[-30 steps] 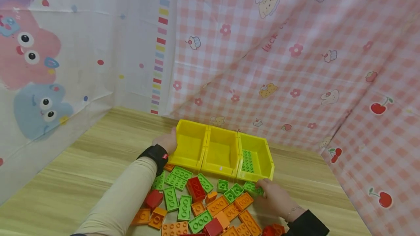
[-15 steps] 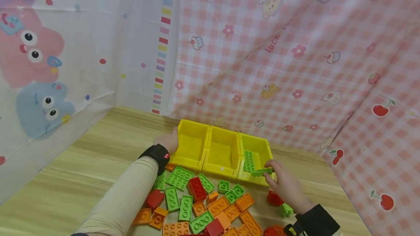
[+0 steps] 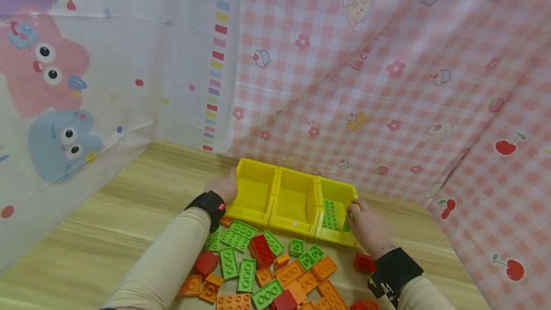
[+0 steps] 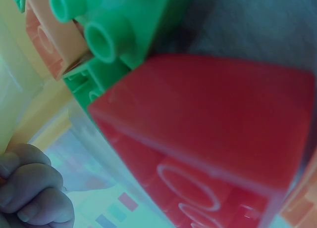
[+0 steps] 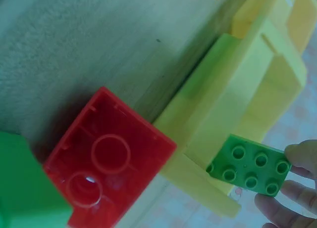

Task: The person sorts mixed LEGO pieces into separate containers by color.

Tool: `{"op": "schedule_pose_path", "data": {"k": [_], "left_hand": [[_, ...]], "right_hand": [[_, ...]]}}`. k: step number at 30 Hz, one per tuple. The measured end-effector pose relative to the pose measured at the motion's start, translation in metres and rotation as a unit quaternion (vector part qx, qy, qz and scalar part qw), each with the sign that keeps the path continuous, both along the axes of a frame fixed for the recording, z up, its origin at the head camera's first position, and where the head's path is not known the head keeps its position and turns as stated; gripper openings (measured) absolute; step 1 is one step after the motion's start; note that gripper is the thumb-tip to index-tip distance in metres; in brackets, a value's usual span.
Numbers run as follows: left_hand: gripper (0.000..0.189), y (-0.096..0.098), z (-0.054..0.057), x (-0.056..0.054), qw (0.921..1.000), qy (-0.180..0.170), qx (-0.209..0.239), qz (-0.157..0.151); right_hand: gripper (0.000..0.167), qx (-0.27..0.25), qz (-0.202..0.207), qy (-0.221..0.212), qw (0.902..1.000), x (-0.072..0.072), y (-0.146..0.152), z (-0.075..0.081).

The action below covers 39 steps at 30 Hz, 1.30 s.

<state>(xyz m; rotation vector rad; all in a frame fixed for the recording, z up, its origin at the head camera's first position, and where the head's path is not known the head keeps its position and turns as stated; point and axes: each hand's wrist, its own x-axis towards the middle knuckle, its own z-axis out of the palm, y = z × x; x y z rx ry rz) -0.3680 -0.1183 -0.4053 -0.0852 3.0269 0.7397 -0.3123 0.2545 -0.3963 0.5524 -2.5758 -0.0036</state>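
Observation:
My right hand point(image 3: 372, 226) pinches a green building brick point(image 5: 250, 164) by one end, thumb on one side and fingers on the other. In the head view this brick is mostly covered by the fingers, at the right compartment of the yellow bins point(image 3: 293, 227). A studded green brick point(image 3: 330, 214) lies inside that compartment. At the far left of the bins, my left hand point(image 3: 223, 188) grips the outer side wall, with curled fingers point(image 4: 37, 183) showing in the left wrist view. The middle and left compartments hold no bricks.
Several loose green, orange and red bricks lie in front of the bins, among them a red brick point(image 3: 261, 249) and an orange brick point(image 3: 234, 302). Another red brick point(image 5: 109, 156) sits below my right wrist. Patterned cloth point(image 3: 310, 85) walls surround the wooden table point(image 3: 103, 209).
My right hand has picked up a green brick from in front of the bins and lifted it to the right compartment. My left hand stays at the left wall.

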Motion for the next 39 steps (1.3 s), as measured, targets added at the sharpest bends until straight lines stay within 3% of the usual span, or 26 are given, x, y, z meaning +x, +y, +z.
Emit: {"op": "schedule_pose_path", "data": {"k": [9,14,19,21,25,30,39], "left_hand": [[0.067,0.001,-0.005,-0.005,0.9997,0.006,0.014,0.021],[0.059,0.001,-0.003,-0.001,0.9999,0.005,-0.008,-0.008],[0.060,0.001,-0.005,-0.004,1.0000,0.000,0.000,0.003],[0.061,0.001,-0.005,-0.004,1.0000,-0.001,0.004,0.007],[0.055,-0.002,-0.001,-0.001,0.9996,0.006,-0.019,-0.019],[0.052,-0.002,-0.005,-0.004,0.9983,0.011,-0.040,-0.042],[0.054,-0.004,-0.014,-0.013,0.9994,0.005,-0.029,-0.020]], "right_hand": [[0.008,0.073,-0.026,-0.045,0.9960,-0.023,-0.012,-0.007],[0.007,0.116,-0.030,-0.045,0.9918,-0.032,-0.013,-0.013],[0.008,0.167,-0.045,-0.073,0.9821,-0.039,-0.012,-0.022],[0.008,0.175,-0.052,-0.092,0.9790,-0.041,-0.012,-0.024],[0.009,0.180,-0.060,-0.117,0.9748,-0.042,-0.015,-0.023],[0.012,0.196,-0.071,-0.141,0.9677,-0.040,-0.017,-0.020],[0.010,0.201,-0.075,-0.161,0.9634,-0.042,-0.017,-0.023]]}}
